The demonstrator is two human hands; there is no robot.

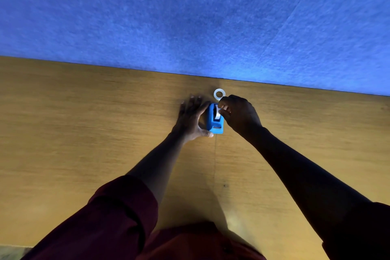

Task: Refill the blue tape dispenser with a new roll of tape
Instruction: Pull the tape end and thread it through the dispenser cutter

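The blue tape dispenser (215, 119) stands on the wooden table (84, 133) near its far edge, its long axis running away from the person, with the cutter end pointing back toward them and the rounded end toward the blue felt wall (190, 17). It is a smooth, blocky plastic body with a slot along its top, in which a white roll of tape (217, 114) sits on edge. The left hand (193, 119) braces the dispenser's left side, thumb curled against the near corner, index finger against the far end, the other fingers spread flat on the table. The right hand (239, 113) reaches over from the right, its fingers bent and pinching the roll in the slot. A second ring, pale and hollow (219, 93), lies flat on the table just beyond the dispenser, touching the right knuckles. The table shows fine grain and a thin seam.
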